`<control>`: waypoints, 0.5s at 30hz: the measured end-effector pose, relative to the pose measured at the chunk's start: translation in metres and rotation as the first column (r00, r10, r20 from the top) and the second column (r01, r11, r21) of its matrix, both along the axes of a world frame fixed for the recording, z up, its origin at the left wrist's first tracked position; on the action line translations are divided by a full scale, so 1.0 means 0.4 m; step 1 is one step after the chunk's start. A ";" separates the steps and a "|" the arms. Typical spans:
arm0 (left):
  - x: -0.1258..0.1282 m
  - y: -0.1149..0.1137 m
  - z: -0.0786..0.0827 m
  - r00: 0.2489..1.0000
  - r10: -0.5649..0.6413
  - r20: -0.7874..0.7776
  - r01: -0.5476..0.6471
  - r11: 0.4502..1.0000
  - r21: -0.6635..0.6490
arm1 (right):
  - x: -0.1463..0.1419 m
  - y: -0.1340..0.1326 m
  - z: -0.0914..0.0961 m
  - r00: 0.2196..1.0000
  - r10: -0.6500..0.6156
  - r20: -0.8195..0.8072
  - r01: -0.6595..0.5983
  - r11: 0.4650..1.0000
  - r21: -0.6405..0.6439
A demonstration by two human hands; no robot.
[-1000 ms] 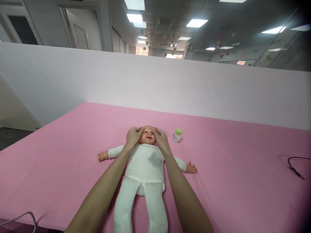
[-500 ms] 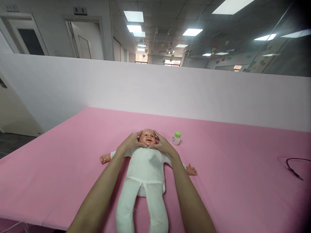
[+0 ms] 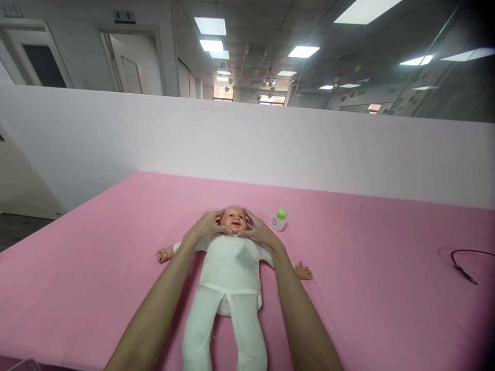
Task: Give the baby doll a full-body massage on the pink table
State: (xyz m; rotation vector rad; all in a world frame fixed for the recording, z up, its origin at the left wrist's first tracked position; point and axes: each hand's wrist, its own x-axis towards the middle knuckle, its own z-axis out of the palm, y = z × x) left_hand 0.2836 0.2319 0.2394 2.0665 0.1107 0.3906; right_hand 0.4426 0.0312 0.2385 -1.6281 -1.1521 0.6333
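Observation:
A baby doll (image 3: 231, 263) in a white long-sleeved top and white trousers lies on its back, arms spread to both sides. My left hand (image 3: 209, 225) cups one side of the doll's head, its thumb along the jaw near the chin. On the other side my right hand (image 3: 260, 228) mirrors it, thumb also by the chin and fingers up beside the temple. The doll's ears are mostly covered by my fingers. Just beyond my right hand stands a small jar (image 3: 279, 220) with a green lid.
Pink sheeting (image 3: 367, 268) covers the table under the doll. A black cable (image 3: 462, 268) lies at the far right. Behind the table runs a low white partition (image 3: 270, 144), with doors and ceiling lights beyond it.
My hands keep the same hold around the doll's head. The whole view has shifted very slightly, and the doll and jar have not moved on the table.

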 end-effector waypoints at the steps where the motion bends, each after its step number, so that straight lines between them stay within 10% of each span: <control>1: -0.002 0.002 0.000 1.000 -0.012 0.011 0.012 1.000 -0.003 | 0.002 -0.002 -0.001 1.000 0.020 -0.024 -0.020 1.000 0.003; 15: -0.010 -0.008 0.000 0.999 -0.013 0.032 0.013 1.000 -0.003 | -0.005 -0.017 0.011 0.997 0.051 -0.062 -0.051 0.999 -0.003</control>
